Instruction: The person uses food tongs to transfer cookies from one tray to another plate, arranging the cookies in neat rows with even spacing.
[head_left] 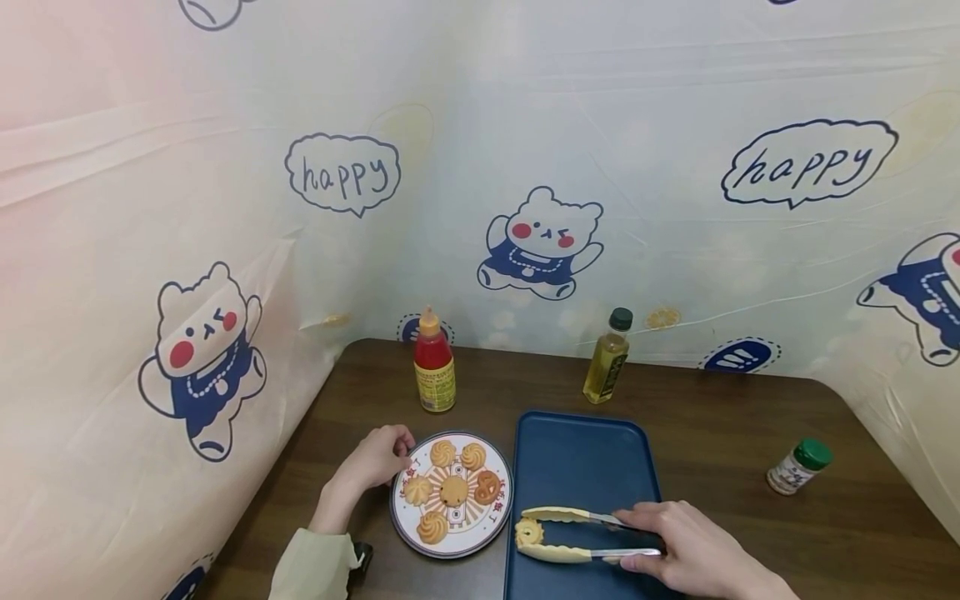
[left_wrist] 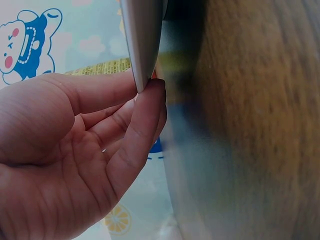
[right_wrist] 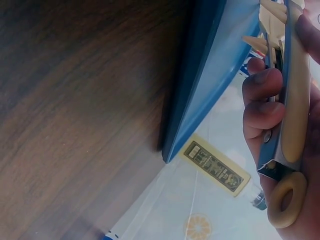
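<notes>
In the head view my left hand point(head_left: 372, 460) pinches the left rim of a round patterned plate point(head_left: 482, 527). The left wrist view shows the thumb and fingers on either side of the plate's edge point(left_wrist: 142, 50). Several cookies lie on the plate, among them piped swirls and a pretzel-shaped one point(head_left: 487, 487). Tongs point(head_left: 558, 553) with cream tips are gripped in my right hand point(head_left: 686, 546), pointing left across a dark blue tray point(head_left: 581, 458). Between the tong tips sits a ring-shaped cookie point(head_left: 528, 532), at the tray's left side.
Behind the plate stands a red sauce bottle point(head_left: 434, 367) with a yellow label. An oil bottle point(head_left: 607, 358) is beyond the tray's far edge. On the right, a small green-capped jar point(head_left: 799, 467) stands on the brown wooden table point(head_left: 735, 433). A printed curtain point(head_left: 465, 108) surrounds the table.
</notes>
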